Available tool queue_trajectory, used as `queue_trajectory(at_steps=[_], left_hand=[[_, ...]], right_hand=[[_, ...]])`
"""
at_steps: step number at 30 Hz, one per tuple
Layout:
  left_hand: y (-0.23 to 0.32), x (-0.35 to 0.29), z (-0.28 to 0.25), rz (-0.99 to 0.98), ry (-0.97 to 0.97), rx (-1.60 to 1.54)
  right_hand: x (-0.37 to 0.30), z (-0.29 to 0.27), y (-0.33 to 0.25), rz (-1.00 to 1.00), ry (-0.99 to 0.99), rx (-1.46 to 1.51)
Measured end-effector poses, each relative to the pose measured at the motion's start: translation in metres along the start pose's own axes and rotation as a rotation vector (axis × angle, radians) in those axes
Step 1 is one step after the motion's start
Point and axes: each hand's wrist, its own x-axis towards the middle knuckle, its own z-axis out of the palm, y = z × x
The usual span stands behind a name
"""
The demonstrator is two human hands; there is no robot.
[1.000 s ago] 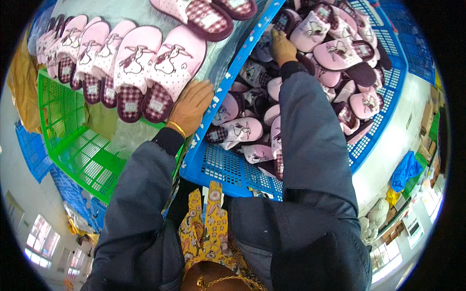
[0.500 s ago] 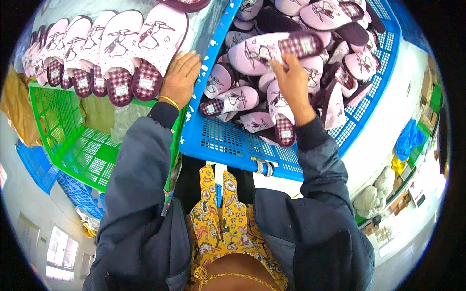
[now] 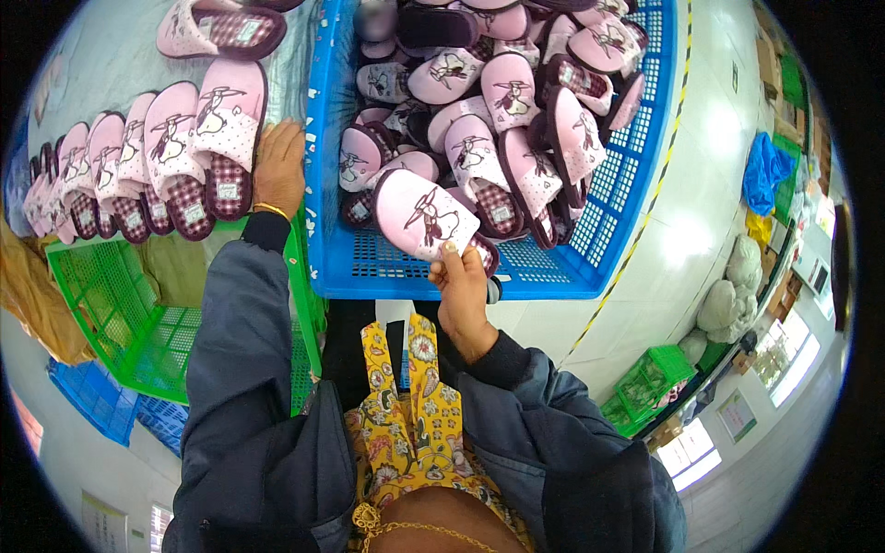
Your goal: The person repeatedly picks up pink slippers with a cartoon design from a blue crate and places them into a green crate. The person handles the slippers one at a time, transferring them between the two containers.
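My right hand (image 3: 466, 300) pinches a pink slipper (image 3: 417, 214) with a dark sole and a cartoon figure, holding it over the near side of the blue crate (image 3: 369, 284). Inside that crate lies a heap of similar slippers (image 3: 510, 89). My left hand (image 3: 279, 166) rests on the table with its fingers stretched out, between the crate and a row of pink slippers (image 3: 226, 115) with checked insoles. Behind the row another slipper (image 3: 219, 29) lies turned sideways.
A green crate (image 3: 120, 364) stands below the table's near edge, left of my legs. Brown wrapping (image 3: 41, 304) and a blue crate (image 3: 88, 396) are at the far left. Green baskets (image 3: 650, 378), grey-white sacks (image 3: 733, 290) and a blue bag (image 3: 767, 175) line the right side.
My right hand has drawn the slipper toward me and left, from over the heap to the crate's near edge. My left hand stays flat on the table. The whole view has shifted.
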Motion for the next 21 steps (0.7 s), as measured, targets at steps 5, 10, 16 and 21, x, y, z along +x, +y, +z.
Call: queue_trajectory(at_steps=[5, 10, 16, 21], left_hand=[[-0.004, -0.001, 0.002, 0.031, -0.008, 0.002], [-0.003, 0.000, 0.002, 0.051, -0.005, 0.002], [-0.001, 0.002, -0.002, 0.048, -0.055, -0.005], [0.029, 0.001, -0.020, -0.184, 0.033, -0.121]], right_hand=[[0.053, -0.014, 0.019, -0.090, 0.047, 0.005], [0.067, -0.004, 0.021, -0.033, 0.064, -0.006], [0.070, -0.015, 0.018, 0.010, 0.015, -0.042], [0.089, -0.029, 0.024, 0.027, -0.020, -0.111]])
